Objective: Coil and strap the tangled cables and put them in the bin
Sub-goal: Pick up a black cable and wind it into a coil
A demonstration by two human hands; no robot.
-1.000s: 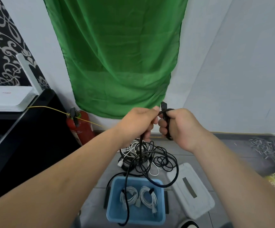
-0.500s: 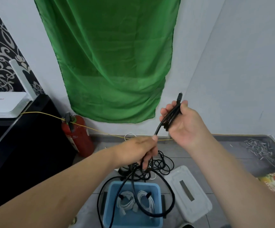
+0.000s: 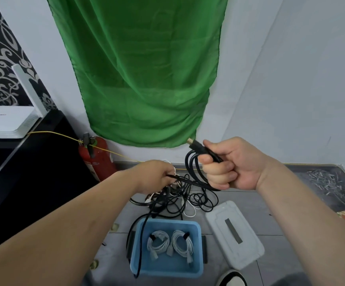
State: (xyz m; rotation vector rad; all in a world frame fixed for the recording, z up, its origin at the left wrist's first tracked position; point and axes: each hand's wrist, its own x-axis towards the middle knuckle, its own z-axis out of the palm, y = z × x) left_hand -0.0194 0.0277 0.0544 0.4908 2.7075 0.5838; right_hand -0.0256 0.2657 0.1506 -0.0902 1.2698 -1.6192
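The router [image 3: 4,120] bears a red mark too small to read. The right hand [image 3: 235,164] fists round black cable [image 3: 190,162] loops, plug [image 3: 195,144] jutting up. The left hand [image 3: 153,175] pinches that cable above the floor tangle [image 3: 179,200], behind the bin [image 3: 167,272] holding two white coils [image 3: 159,243].

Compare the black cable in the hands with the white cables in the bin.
The black cable is only partly coiled, a few loops in the right hand, the rest trailing through the left hand; the white cables are each fully coiled and strapped. The black cable is held in the air; the white cables lie in the bin. Both end in plugs.
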